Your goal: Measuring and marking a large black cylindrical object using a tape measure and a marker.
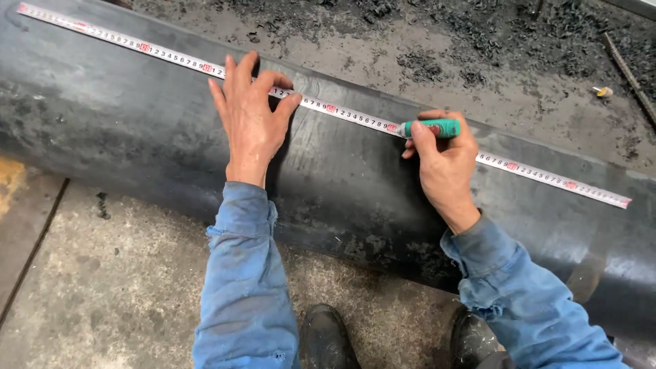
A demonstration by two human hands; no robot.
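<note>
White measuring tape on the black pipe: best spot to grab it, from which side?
Judging by its pose, pinch the white measuring tape at its bare right end, coming from above. It lies flat along the large black pipe; the left hand presses its middle, and the right hand holds a green marker against it.

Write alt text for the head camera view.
A person's left hand presses a white tape measure flat along a big dark pipe, while the right hand holds a green marker with its tip at the tape. Blue sleeves and black boots show above a concrete floor.
</note>
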